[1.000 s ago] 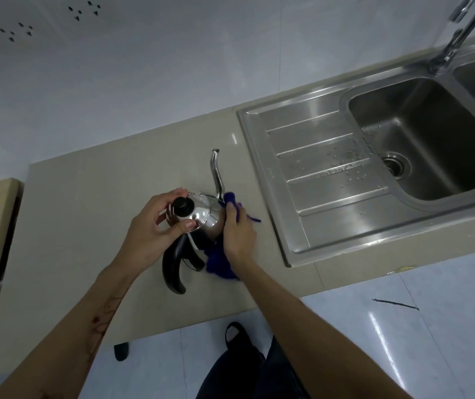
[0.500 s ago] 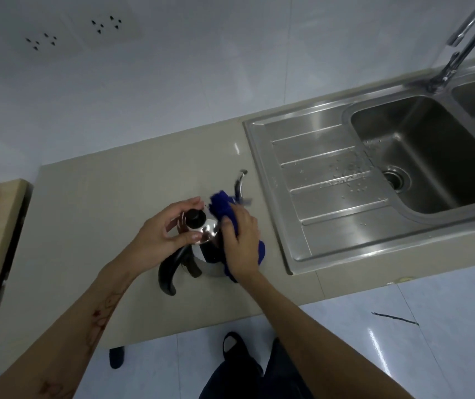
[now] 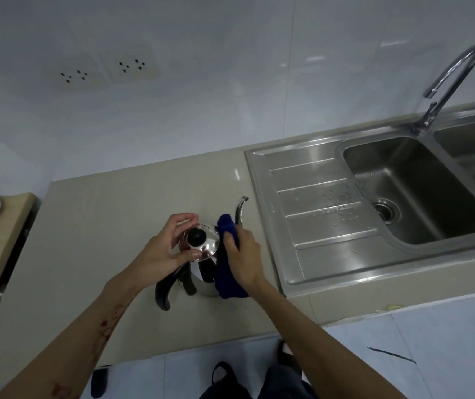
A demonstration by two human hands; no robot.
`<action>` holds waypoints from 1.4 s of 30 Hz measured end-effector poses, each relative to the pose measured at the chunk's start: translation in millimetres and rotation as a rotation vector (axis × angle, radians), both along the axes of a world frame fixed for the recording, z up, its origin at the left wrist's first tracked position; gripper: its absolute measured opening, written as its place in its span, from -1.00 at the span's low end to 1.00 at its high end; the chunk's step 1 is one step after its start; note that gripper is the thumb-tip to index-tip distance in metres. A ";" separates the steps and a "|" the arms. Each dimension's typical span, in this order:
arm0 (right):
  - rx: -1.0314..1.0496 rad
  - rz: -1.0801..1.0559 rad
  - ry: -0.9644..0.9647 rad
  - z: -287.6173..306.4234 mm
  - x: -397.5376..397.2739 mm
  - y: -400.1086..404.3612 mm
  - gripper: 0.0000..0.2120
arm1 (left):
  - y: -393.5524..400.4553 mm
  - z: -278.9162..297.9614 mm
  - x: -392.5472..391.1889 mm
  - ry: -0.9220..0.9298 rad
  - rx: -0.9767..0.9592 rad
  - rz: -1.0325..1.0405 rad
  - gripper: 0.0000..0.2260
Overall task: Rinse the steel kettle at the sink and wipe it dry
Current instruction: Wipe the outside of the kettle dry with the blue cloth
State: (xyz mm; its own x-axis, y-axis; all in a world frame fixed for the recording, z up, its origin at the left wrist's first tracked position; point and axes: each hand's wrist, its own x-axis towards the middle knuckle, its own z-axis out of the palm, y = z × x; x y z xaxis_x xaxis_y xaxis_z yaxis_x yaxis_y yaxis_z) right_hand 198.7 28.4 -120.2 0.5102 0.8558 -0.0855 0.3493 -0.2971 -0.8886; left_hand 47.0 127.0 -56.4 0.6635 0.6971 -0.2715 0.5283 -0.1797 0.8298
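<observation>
Sink point(image 3: 302, 226) basin holds no dishes; droplets on the drainboard, water running from the tap point(image 3: 443, 84). Steel kettle point(image 3: 206, 266) upright on the bench point(image 3: 101, 214), just left of the sink, lid on, spout toward the sink. Left hand point(image 3: 162, 251) clamps the lid rim, fingers point(image 3: 184, 218) curled over the far edge, thumb on the near edge. Right hand point(image 3: 244, 256) closed around a blue cloth point(image 3: 227, 272), pressing it against the kettle's right side.
</observation>
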 end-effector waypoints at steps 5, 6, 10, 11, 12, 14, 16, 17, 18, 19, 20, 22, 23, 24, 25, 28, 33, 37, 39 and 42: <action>0.247 0.247 -0.762 24.2 44.8 -2.6 -0.58 | 1.7 3.4 3.8 0.069 0.072 -0.097 -0.47; 0.190 0.321 -1.035 22.6 58.0 3.2 -0.50 | 0.8 3.6 5.0 0.078 0.098 -0.099 -0.50; -0.040 0.694 -1.504 25.2 106.2 13.4 -0.35 | -0.8 3.1 7.6 0.076 0.160 -0.093 -0.56; -0.033 0.695 -1.474 25.7 110.3 14.8 -0.32 | 0.1 3.2 7.9 0.077 0.157 -0.099 -0.56; -0.039 0.688 -1.438 25.5 109.5 15.9 -0.30 | 1.4 3.5 7.7 0.081 0.154 -0.102 -0.55; -0.025 0.687 -1.440 22.3 102.4 19.3 -0.31 | 3.9 4.5 7.7 0.087 0.149 -0.107 -0.55; 0.048 0.720 -1.510 22.1 103.7 23.1 -0.34 | 4.5 4.9 8.9 0.089 0.146 -0.116 -0.55; 0.088 0.714 -1.520 22.2 106.2 25.3 -0.35 | 5.0 4.2 8.7 0.091 0.144 -0.114 -0.56; 0.107 0.685 -1.493 22.3 108.2 25.3 -0.35 | 5.4 3.4 9.9 0.092 0.141 -0.112 -0.56; 0.109 0.646 -1.427 20.6 107.1 24.6 -0.35 | 5.4 2.9 10.0 0.093 0.138 -0.107 -0.56; 0.109 0.618 -1.369 17.0 104.5 24.2 -0.36 | 5.4 3.6 10.5 0.092 0.140 -0.104 -0.57; 0.142 0.611 -1.335 9.8 98.8 24.4 -0.41 | 5.5 5.2 12.0 0.080 0.141 -0.101 -0.57; 0.162 0.612 -1.339 6.9 97.4 25.8 -0.44 | 6.1 4.7 11.9 0.076 0.134 -0.100 -0.57; 0.216 0.585 -1.322 4.1 96.9 27.8 -0.48 | 6.2 4.0 11.7 0.075 0.123 -0.097 -0.57; 0.298 0.517 -1.256 0.4 96.4 29.7 -0.55 | 5.5 3.4 11.3 0.072 0.112 -0.092 -0.57; 0.438 0.227 -0.783 -7.8 77.2 30.5 -0.70 | 4.2 1.8 11.2 0.053 0.105 -0.080 -0.57; 0.364 -0.013 -0.353 -27.7 23.0 21.8 -0.69 | 3.9 -1.0 11.1 0.031 0.086 -0.061 -0.55; 0.244 -0.081 0.057 -46.1 11.4 3.9 -0.72 | 2.7 -3.3 10.2 0.012 0.082 -0.041 -0.57; 0.229 -0.083 0.208 -39.7 12.3 0.8 -0.74 | 2.6 -4.1 10.0 0.002 0.082 -0.044 -0.59; 0.244 -0.050 0.202 -37.7 6.1 -4.6 -0.73 | 2.8 -5.5 9.8 -0.007 0.079 -0.046 -0.57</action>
State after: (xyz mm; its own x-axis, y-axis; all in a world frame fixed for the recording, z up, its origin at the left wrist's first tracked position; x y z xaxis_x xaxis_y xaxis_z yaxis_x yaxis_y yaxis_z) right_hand 204.9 23.9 -158.0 0.5459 0.8377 0.0150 0.1488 -0.0793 -0.9857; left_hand 56.8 129.8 -61.9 0.6969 0.6849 -0.2125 0.5126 -0.2686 0.8156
